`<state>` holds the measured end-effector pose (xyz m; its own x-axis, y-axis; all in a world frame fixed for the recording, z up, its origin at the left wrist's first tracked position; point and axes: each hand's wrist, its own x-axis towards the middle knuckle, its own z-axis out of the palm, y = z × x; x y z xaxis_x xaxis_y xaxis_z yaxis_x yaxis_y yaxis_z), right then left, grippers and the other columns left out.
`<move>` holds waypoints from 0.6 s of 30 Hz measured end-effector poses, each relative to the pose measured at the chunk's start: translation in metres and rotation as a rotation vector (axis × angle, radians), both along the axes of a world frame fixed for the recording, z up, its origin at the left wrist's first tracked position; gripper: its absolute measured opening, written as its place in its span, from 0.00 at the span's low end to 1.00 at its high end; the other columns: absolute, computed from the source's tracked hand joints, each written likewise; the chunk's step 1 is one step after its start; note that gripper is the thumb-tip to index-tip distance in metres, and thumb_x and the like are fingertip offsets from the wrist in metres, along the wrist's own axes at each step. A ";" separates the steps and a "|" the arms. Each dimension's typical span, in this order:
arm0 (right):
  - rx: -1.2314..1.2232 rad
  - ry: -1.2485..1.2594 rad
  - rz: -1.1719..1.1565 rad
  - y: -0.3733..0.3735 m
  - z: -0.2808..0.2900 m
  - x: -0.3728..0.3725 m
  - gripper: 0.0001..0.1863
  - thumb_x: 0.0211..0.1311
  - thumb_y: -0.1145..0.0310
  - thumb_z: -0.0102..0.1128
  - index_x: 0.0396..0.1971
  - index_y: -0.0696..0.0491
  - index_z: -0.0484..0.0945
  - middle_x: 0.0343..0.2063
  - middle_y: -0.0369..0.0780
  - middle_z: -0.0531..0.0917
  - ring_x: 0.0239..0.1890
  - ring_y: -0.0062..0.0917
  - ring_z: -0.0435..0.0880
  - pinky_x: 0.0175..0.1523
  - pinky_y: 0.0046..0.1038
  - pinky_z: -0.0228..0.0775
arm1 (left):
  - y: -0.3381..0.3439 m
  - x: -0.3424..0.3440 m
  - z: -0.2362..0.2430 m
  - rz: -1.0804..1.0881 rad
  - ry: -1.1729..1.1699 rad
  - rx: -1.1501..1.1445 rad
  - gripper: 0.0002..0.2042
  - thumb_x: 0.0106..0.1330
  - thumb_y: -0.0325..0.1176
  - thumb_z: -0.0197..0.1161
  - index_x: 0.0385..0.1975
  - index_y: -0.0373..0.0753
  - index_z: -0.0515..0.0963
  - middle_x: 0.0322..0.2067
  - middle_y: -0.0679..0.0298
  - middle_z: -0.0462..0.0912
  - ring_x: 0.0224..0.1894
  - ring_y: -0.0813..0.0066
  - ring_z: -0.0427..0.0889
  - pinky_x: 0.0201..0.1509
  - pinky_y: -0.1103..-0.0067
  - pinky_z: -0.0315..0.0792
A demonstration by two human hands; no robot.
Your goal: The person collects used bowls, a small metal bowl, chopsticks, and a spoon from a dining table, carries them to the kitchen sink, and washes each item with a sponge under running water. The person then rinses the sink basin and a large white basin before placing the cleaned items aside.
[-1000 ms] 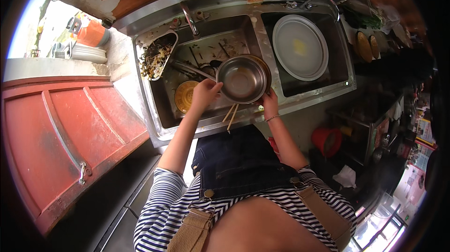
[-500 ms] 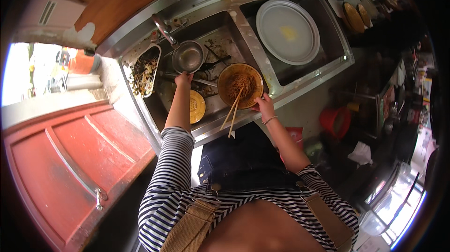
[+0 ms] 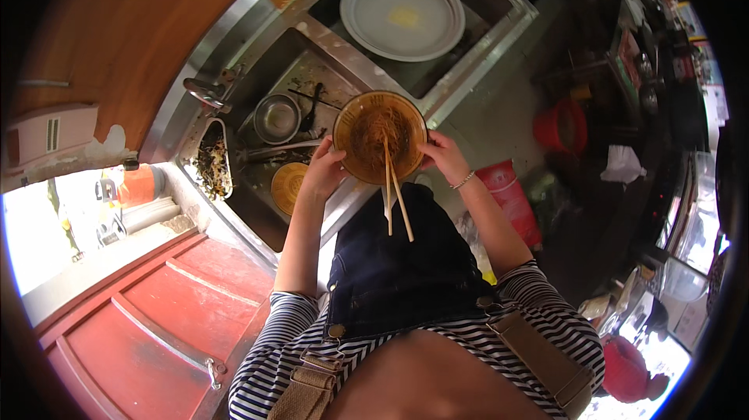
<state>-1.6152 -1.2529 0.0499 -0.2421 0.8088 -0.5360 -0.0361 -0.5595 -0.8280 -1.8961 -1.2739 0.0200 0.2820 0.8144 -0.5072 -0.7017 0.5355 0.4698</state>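
Note:
Between my hands is a brown bowl (image 3: 351, 147) of noodles (image 3: 384, 125), held above the sink's front edge. My left hand (image 3: 321, 169) grips its left rim, and my right hand (image 3: 443, 156) grips the right rim. A pair of wooden chopsticks (image 3: 396, 201) leans out of the bowl toward me. In the left basin (image 3: 269, 65) behind it lie a metal ladle or small pan (image 3: 277, 118), a yellow plate or lid (image 3: 289, 186) and some dark utensils (image 3: 312, 108). Part of the basin is hidden by the bowl and my left arm.
A large round white tray (image 3: 402, 10) rests in the right basin. In the left basin's corner stands a strainer with food scraps (image 3: 212, 158). A faucet (image 3: 207, 92) rises behind. On the right are a red bucket (image 3: 560, 127) and a red bag (image 3: 511, 197); a red door (image 3: 187, 303) is at left.
My left hand has let go of the metal ladle or pan and taken the bowl's left rim. The bowl has been lifted toward me, and my view has turned to the right.

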 end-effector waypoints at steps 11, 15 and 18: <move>1.128 -0.566 0.075 -0.105 0.007 0.145 0.12 0.46 0.76 0.67 0.34 0.54 0.81 0.40 0.39 0.73 0.39 0.30 0.72 0.42 0.28 0.67 | -0.051 0.198 -0.014 0.078 -0.015 -0.059 0.22 0.55 0.21 0.55 0.51 0.46 0.65 0.49 0.60 0.73 0.50 0.64 0.74 0.52 0.67 0.73; 0.716 -0.439 -0.183 -0.100 -0.028 0.194 0.04 0.53 0.81 0.59 0.30 0.59 0.80 0.34 0.41 0.77 0.33 0.26 0.78 0.38 0.22 0.71 | -0.060 0.252 -0.058 0.002 -0.035 -0.123 0.27 0.56 0.25 0.56 0.58 0.39 0.61 0.57 0.61 0.67 0.59 0.65 0.67 0.61 0.71 0.66; 0.624 -0.286 -0.386 -0.088 -0.081 0.227 0.04 0.54 0.80 0.60 0.31 0.59 0.79 0.32 0.41 0.80 0.32 0.26 0.80 0.37 0.23 0.72 | -0.050 0.269 -0.120 -0.054 -0.059 -0.081 0.27 0.56 0.25 0.57 0.58 0.38 0.61 0.57 0.60 0.67 0.59 0.65 0.66 0.62 0.70 0.65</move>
